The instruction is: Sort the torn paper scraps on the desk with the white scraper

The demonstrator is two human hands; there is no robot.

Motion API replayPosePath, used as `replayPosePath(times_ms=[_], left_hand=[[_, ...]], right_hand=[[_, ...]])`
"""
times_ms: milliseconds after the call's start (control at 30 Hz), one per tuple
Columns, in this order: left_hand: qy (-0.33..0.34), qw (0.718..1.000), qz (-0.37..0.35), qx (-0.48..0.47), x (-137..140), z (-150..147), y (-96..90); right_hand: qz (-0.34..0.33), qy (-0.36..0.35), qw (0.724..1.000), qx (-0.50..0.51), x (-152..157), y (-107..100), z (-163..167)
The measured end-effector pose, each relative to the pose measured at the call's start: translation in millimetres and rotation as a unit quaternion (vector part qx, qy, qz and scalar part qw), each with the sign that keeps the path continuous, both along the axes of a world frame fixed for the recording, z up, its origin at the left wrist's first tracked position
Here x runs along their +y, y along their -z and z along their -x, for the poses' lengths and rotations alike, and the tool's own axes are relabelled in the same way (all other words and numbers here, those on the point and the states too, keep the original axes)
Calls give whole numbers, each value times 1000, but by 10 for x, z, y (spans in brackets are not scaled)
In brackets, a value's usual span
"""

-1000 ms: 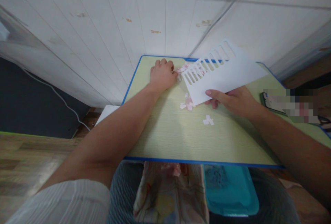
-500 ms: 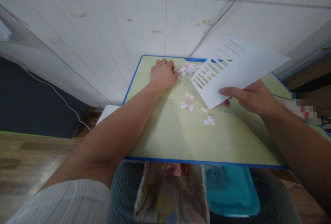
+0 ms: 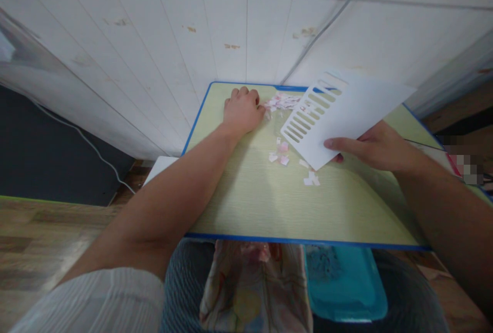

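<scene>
My right hand (image 3: 365,148) grips a thin white sheet with a row of rounded slots (image 3: 346,112), thumb on top and fingers beneath. The sheet is tilted above the table, its slotted edge towards the left. My left hand (image 3: 243,110) rests at the back of the table with its fingers curled; whatever may be in them is hidden. Right beside its thumb lies a heap of small white and pink paper pieces (image 3: 283,101), partly covered by the sheet. Nearer me, several loose paper bits (image 3: 284,160) and a few more white ones (image 3: 311,179) lie scattered.
The pale green table (image 3: 246,204) has a blue rim and stands against a white plank wall (image 3: 215,20). A cable (image 3: 331,22) runs down the wall. Below the front edge, a patterned cloth (image 3: 254,292) and a blue plastic tray (image 3: 358,287) lie on my lap.
My right hand has lowered the slotted sheet, and its upper part has shifted left and down towards the table. My left hand and the paper pieces have stayed in place.
</scene>
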State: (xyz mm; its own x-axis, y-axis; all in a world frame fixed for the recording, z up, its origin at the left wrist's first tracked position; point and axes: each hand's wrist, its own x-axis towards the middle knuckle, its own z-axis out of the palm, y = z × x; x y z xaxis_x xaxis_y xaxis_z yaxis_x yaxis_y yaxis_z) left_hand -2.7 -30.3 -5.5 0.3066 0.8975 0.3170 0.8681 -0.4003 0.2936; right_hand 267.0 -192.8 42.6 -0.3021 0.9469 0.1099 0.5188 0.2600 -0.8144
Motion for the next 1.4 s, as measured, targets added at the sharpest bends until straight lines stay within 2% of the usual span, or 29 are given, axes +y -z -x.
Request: replayPosePath(times_ms=[133,333,400,533,667,800,867,1067,1200,1333,1400], left_hand=[[1,1000,1,-1,2,0,3],[2,1000,7,-10,5,-2,6],[1,1000,8,-10,1,-2,2],[5,1000,8,-9,-11,-1,-9],[3,1000,10,-7,-23,0,-20],[2,1000,14,-11,-31,-2,-30],[2,1000,19,-14,-32,-3,-34],[4,1000,18,-9,-28,-1,-34],[2,1000,19,-11,-37,0,-39],[1,1000,19,-14,-37,-1,-35],[0,1000,18,-15,-29,-1,-26]], right_hand=[[-13,23,999,-33,23,15,-77],[-79,124,987,-66,58,52,-164],[-102,148,983,-47,58,58,-131],[-92,101,990,27,31,75,7],[-34,74,996,31,-15,84,92],[37,8,999,17,-48,19,88],[34,-2,999,17,-48,-13,101],[-45,84,995,20,-20,72,284],[-29,81,996,16,-62,120,402],[21,24,999,31,-98,77,399],[17,17,999,31,-93,68,370]])
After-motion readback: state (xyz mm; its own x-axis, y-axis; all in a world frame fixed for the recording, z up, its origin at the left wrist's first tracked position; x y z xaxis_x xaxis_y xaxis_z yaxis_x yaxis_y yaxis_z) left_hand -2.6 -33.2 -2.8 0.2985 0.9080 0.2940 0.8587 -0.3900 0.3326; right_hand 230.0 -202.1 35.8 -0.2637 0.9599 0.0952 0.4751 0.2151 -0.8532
